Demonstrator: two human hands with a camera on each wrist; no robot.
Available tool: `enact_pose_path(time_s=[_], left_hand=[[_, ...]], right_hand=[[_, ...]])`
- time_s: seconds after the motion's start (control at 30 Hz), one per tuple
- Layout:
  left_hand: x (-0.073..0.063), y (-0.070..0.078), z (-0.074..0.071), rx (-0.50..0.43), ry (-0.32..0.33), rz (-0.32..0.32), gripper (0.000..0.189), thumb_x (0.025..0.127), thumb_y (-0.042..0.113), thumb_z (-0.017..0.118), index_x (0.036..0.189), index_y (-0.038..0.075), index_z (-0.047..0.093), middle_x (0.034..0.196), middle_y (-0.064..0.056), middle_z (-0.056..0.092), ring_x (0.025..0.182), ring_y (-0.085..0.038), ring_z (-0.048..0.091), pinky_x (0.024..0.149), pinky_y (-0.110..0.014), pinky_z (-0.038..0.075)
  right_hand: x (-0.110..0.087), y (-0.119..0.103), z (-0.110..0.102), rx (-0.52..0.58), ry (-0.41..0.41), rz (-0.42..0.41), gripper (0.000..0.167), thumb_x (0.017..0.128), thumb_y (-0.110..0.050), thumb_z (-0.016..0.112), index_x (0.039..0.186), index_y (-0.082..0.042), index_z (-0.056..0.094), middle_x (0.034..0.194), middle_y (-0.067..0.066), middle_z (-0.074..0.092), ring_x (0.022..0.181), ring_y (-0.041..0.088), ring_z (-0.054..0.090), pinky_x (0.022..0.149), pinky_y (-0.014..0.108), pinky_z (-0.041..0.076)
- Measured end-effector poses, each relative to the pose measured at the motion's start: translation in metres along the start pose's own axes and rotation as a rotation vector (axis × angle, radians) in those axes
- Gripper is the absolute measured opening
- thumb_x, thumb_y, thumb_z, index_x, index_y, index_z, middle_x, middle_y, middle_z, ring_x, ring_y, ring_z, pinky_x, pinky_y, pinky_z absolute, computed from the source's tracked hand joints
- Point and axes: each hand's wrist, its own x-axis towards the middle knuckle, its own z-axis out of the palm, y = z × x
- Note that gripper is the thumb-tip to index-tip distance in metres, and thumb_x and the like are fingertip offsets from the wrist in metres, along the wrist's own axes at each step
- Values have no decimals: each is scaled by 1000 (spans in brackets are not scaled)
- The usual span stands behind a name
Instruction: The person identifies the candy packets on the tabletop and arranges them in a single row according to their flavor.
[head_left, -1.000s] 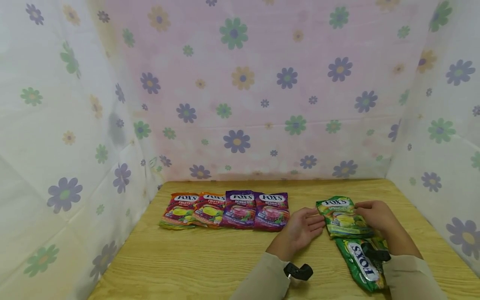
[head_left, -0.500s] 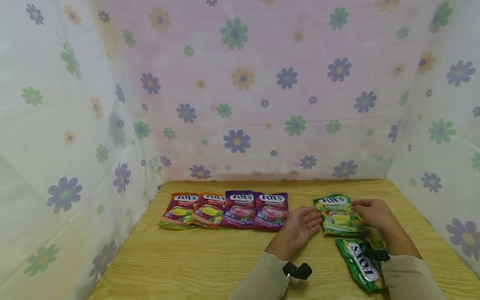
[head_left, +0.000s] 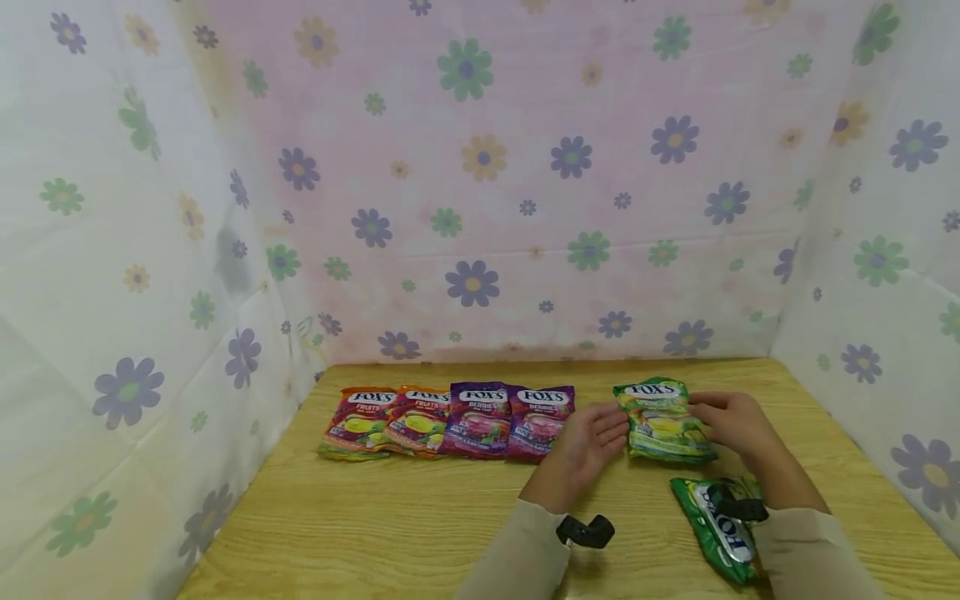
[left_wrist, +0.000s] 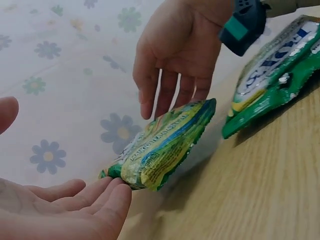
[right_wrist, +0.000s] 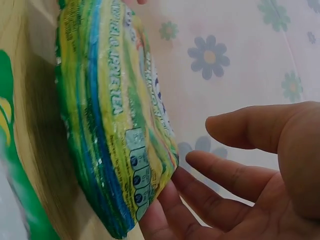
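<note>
A green and yellow FOX'S candy bag lies face up on the right half of the wooden table, between both hands. Straight fingers of my left hand touch its left edge, palm turned upward. At its right edge are the extended fingers of my right hand; in the right wrist view that thumb stands apart from the bag. A second green FOX'S bag lies turned sideways nearer the front, partly hidden by the right wrist and its black camera mount.
Two overlapping orange-red FOX'S Fruits bags lie at the left of a row. Two purple Berries bags continue it rightward, the last one close to my left hand. Flowered cloth walls the table at the back and sides.
Between my hands, the green bag has slid left and slightly back, away from the second green bag and nearer the purple ones, and has straightened. The row has stayed put.
</note>
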Motion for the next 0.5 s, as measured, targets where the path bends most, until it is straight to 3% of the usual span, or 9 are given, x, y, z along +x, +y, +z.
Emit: enact_pose_path(time_s=[0.5], left_hand=[[-3, 27, -21, 190, -19, 43, 60, 102, 29, 56, 149, -8, 46, 151, -28, 50, 141, -43, 49, 121, -55, 36]], right_hand=[[1, -23, 22, 103, -24, -29, 57, 109, -27, 51, 154, 6, 41, 158, 33, 37, 141, 48, 43, 105, 55, 53]])
